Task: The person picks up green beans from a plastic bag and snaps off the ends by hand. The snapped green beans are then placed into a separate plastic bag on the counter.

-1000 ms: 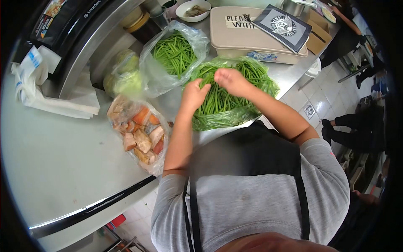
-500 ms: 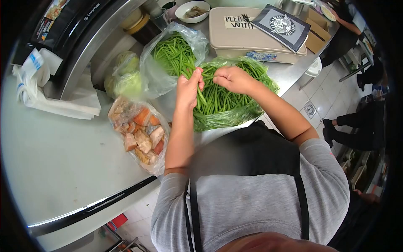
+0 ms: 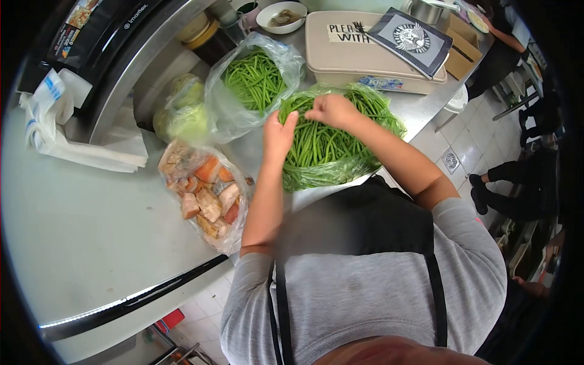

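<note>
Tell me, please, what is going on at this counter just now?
Someone in a black apron has both bare hands at an open bag of green beans. The left hand seems to pinch a few beans at the bag's left side. The right hand is curled close beside it, over the same bag; whatever it may grip is hidden. A second bag of beans stands open just beyond the left hand.

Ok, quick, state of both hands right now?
Left hand: at green beans; whether its grip is closed on any cannot be told.
Right hand: grip curled closed; contents hidden.
</note>
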A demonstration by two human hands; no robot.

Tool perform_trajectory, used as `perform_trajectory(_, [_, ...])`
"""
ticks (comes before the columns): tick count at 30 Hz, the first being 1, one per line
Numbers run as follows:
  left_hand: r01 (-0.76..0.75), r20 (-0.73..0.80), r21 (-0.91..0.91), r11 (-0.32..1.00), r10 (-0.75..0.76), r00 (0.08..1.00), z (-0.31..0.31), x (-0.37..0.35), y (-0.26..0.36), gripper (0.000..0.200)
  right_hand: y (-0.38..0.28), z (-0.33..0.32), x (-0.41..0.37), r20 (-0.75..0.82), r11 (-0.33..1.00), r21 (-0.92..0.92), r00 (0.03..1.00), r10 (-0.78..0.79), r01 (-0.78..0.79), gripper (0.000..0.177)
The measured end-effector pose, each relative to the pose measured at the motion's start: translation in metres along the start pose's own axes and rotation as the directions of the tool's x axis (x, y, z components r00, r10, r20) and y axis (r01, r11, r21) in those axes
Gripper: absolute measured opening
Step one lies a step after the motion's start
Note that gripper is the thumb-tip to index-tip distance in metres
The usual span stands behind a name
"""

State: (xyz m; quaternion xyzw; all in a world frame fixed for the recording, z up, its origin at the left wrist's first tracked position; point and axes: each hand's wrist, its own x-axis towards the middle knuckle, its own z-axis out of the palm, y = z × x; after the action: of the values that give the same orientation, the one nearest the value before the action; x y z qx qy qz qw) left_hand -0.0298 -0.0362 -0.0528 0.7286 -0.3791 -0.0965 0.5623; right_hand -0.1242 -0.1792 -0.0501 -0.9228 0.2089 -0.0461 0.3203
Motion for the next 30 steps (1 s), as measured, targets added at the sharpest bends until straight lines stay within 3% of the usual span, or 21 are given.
perform_trajectory(1, [0.124,0.052,-0.025,0.992,-0.122,0.991,-0.006,0.001,0.007,0.026,0.001,0.011,-0.003,-0.029,0.989,-0.123,0.996,-0.085,0.081,0.028])
perform_trajectory(3, [0.098,0.096,0.166,0.981,-0.115,0.989,-0.008,0.004,0.0,0.026,0.004,0.027,-0.003,-0.037,0.925,-0.327,0.975,-0.22,0.196,0.028])
perform_trajectory(7, [-0.074,0.245,0.564,0.822,-0.081,0.966,-0.005,0.002,-0.008,0.029,-0.004,0.029,0.005,-0.042,0.935,-0.252,0.962,-0.268,0.25,0.023])
perform_trajectory(9, [0.007,0.202,0.485,0.875,-0.12,0.972,-0.006,0.003,0.006,0.027,-0.012,0.015,0.004,-0.068,0.953,-0.123,0.955,-0.287,0.278,0.021])
perform_trajectory(10, [0.047,0.185,0.442,0.896,-0.142,0.972,-0.007,0.003,0.012,0.027,-0.011,0.011,0.006,-0.081,0.955,0.197,0.975,-0.208,0.22,0.02])
perform_trajectory(11, [0.102,0.152,0.161,0.982,-0.127,0.98,-0.008,0.006,0.006,0.024,-0.009,0.007,0.009,-0.069,0.856,0.497,0.99,-0.126,0.144,0.02])
perform_trajectory(12, [0.247,0.187,-0.075,0.966,-0.23,0.955,-0.014,0.01,0.008,0.022,-0.009,0.002,0.011,-0.033,0.666,0.744,0.998,-0.052,0.059,0.02])
perform_trajectory(13, [0.381,0.243,-0.299,0.875,-0.316,0.917,-0.021,0.014,0.015,0.02,-0.012,-0.007,0.007,-0.09,0.665,0.742,0.996,-0.018,0.079,0.022])
perform_trajectory(14, [0.496,0.318,-0.493,0.715,-0.383,0.867,-0.026,0.017,0.023,0.019,-0.013,-0.011,0.003,-0.035,0.691,0.721,0.999,-0.041,0.054,0.022])
perform_trajectory(15, [0.499,0.341,-0.571,0.652,-0.364,0.866,-0.026,0.019,0.03,0.014,-0.014,-0.013,-0.001,0.02,0.715,0.698,0.998,-0.063,0.031,0.022])
perform_trajectory(16, [0.511,0.354,-0.592,0.623,-0.368,0.86,-0.027,0.019,0.033,0.015,-0.015,-0.014,-0.004,0.075,0.739,0.673,0.994,-0.083,0.011,0.022])
perform_trajectory(19, [0.53,0.386,-0.636,0.562,-0.363,0.848,-0.027,0.021,0.036,0.016,-0.015,0.001,-0.006,-0.101,0.81,0.546,0.977,-0.19,0.214,0.021])
perform_trajectory(22, [0.52,0.386,-0.648,0.556,-0.349,0.854,-0.024,0.018,0.031,0.017,-0.016,-0.001,-0.005,-0.195,0.897,0.247,0.925,-0.325,0.367,0.023])
perform_trajectory(25, [0.479,0.328,-0.675,0.561,-0.353,0.876,-0.018,0.017,0.029,0.017,-0.024,-0.006,-0.005,-0.186,0.945,0.259,0.971,-0.153,0.199,0.018])
perform_trajectory(28, [0.418,0.222,-0.663,0.621,-0.371,0.902,-0.006,0.011,0.032,0.017,-0.013,0.006,0.011,-0.146,0.652,0.758,0.975,0.168,0.001,0.014])
perform_trajectory(30, [0.381,0.154,-0.594,0.709,-0.364,0.918,0.002,0.006,0.031,0.018,0.006,0.002,0.021,-0.041,0.742,0.664,0.986,0.159,-0.092,0.013])
